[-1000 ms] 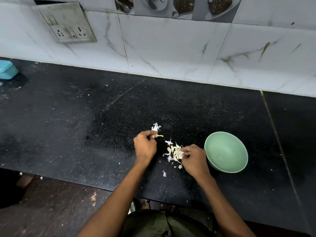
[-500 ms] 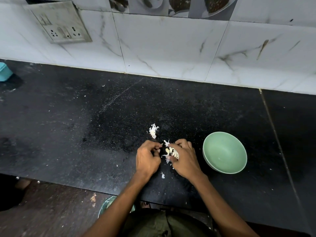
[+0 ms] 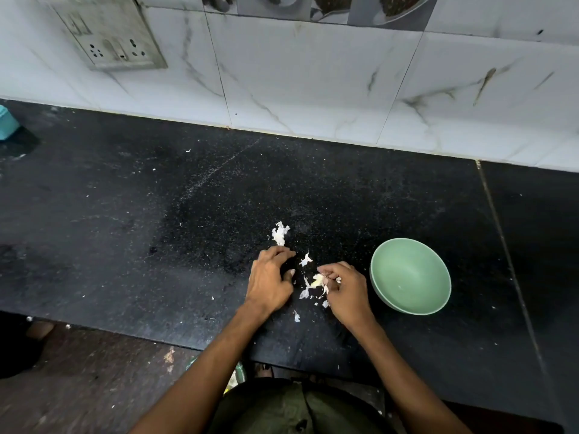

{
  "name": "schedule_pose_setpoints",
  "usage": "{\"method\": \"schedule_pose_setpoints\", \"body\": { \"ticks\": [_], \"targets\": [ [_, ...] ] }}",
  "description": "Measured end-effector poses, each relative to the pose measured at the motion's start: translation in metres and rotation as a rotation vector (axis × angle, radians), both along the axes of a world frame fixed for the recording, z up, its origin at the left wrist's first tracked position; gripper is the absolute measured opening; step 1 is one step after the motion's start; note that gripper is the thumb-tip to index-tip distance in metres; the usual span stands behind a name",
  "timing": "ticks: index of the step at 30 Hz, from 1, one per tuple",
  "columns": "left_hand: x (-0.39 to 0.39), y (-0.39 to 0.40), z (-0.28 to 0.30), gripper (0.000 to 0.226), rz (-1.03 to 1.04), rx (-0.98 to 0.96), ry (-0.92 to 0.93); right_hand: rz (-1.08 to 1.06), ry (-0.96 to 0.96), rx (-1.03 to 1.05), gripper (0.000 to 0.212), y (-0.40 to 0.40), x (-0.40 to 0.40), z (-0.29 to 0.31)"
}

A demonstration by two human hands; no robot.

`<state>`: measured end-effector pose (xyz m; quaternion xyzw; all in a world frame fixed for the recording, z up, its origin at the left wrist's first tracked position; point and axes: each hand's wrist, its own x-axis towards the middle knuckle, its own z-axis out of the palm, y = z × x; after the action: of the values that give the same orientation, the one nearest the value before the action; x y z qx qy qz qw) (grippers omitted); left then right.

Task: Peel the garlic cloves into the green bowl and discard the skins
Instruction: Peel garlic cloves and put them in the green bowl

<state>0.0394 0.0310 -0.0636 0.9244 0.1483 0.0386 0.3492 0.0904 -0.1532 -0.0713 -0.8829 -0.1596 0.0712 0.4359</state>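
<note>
A pale garlic clove (image 3: 318, 279) with loose skin is pinched in the fingertips of my right hand (image 3: 346, 291), just above the black counter (image 3: 156, 230). My left hand (image 3: 271, 280) rests beside it, a small gap away, fingers loosely curled and holding nothing I can see. White skin scraps (image 3: 305, 292) lie between and below the hands, and a bigger skin clump (image 3: 279, 234) lies just beyond the left fingers. The green bowl (image 3: 410, 275) stands right of my right hand and looks empty.
The counter's front edge runs just below my wrists, with brown floor under it. A turquoise container (image 3: 7, 123) sits at the far left edge. A tiled wall with a socket plate (image 3: 109, 32) backs the counter. A seam (image 3: 501, 239) crosses the counter right of the bowl.
My hands came together over the clove, then parted; the right hand now holds the clove alone. The skin clump stays where the left hand dropped it.
</note>
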Motion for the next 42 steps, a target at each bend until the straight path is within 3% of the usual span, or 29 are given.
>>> {"method": "schedule_pose_setpoints", "body": {
  "ticks": [7,11,16,21,26,33,38,42],
  "targets": [
    [-0.022,-0.023,0.001,0.03,-0.043,-0.068,-0.052,-0.052,0.065,0.085,0.039,-0.004,-0.004,0.005],
    [-0.043,-0.026,-0.004,0.021,-0.046,-0.08,-0.059,0.069,-0.136,-0.06,0.046,-0.017,-0.017,0.012],
    [-0.062,-0.02,-0.015,0.022,-0.167,0.054,-0.047,0.236,-0.234,-0.414,0.058,-0.032,-0.043,0.001],
    [-0.049,-0.024,-0.016,0.012,-0.085,-0.016,-0.085,0.125,-0.217,-0.198,0.057,-0.027,-0.041,-0.011],
    [-0.034,-0.03,-0.012,0.024,-0.062,-0.113,-0.132,0.005,-0.171,-0.033,0.05,-0.019,-0.027,-0.005],
    [-0.046,-0.032,-0.007,0.034,-0.011,-0.173,-0.255,-0.056,-0.103,0.102,0.065,-0.035,-0.029,0.001],
    [-0.06,-0.032,-0.014,0.024,0.004,-0.085,-0.171,-0.077,-0.136,0.061,0.056,-0.046,-0.04,0.008],
    [-0.054,-0.036,-0.014,0.031,-0.031,0.025,-0.105,-0.055,-0.178,-0.078,0.052,-0.05,-0.051,0.006]
  ]
}}
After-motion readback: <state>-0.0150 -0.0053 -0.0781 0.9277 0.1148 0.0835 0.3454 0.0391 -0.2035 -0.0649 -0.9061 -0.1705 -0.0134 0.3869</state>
